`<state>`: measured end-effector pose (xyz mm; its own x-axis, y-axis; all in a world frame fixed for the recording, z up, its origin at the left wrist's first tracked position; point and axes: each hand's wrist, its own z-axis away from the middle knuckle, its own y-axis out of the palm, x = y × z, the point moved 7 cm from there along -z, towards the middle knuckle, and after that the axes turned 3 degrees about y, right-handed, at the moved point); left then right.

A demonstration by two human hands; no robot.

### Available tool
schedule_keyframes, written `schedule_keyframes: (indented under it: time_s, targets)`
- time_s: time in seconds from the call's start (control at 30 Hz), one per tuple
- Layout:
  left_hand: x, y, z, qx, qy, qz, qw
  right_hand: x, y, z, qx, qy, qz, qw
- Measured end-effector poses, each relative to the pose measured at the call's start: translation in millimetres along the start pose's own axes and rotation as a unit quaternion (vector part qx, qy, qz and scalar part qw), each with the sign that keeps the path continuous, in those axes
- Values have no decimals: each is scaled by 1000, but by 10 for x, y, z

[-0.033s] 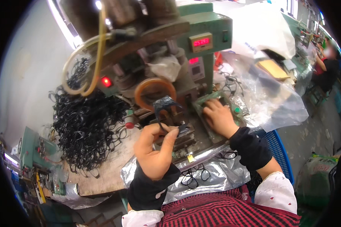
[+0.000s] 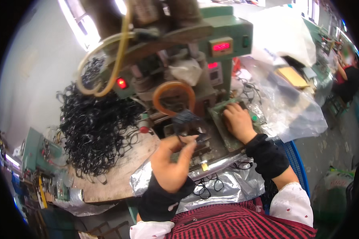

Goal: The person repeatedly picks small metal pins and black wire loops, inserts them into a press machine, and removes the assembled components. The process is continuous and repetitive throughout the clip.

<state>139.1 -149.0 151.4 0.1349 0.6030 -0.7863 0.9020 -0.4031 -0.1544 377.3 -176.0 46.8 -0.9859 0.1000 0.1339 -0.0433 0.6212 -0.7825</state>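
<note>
Thumb and forefinger of my left hand [image 2: 172,163] pinch a thin dark bent strip [image 2: 186,118], which blurs at its upper end. It hangs over the metal fixture [image 2: 199,149] at the base of a green press machine [image 2: 223,30]. My right hand [image 2: 239,123] lies with fingers stretched on the green box [image 2: 223,129] right of the fixture, close to a green button [image 2: 254,118]; it holds nothing that I can see. Right behind the strip hangs an orange-brown tube loop [image 2: 173,85].
A tangled heap of thin black loops [image 2: 95,131] covers the table's left side, beside a red knob [image 2: 144,129]. Silver foil [image 2: 227,183] with several black loops lines the front edge. A blue basket [image 2: 296,159] stands at the right, below clear plastic sheeting [image 2: 299,103]. Another person [image 2: 347,75] sits far right.
The whole view has shifted, so the machine and heap sit a little farther right. My left hand still pinches the strip, and my right hand stays on the green box.
</note>
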Motion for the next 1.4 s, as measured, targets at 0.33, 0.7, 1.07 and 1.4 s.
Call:
schedule_keyframes:
  time_s: [0.33, 0.7, 1.07, 1.4]
  targets:
    - [964, -1445, -6, -170, 29, -359, 918, -334, -255, 349, -111, 215, -197, 950]
    - [2808, -1827, -20, -76, -291, -525, 796, -306, -203, 495, -89, 356, -378, 850]
    - [1562, -1320, 332, -129, -109, -301, 938, 576, -806, 56, -67, 154, -365, 916]
    - [1319, -1206, 514, -278, -111, 56, 953, 806, -224, -123, -49, 272, -627, 729]
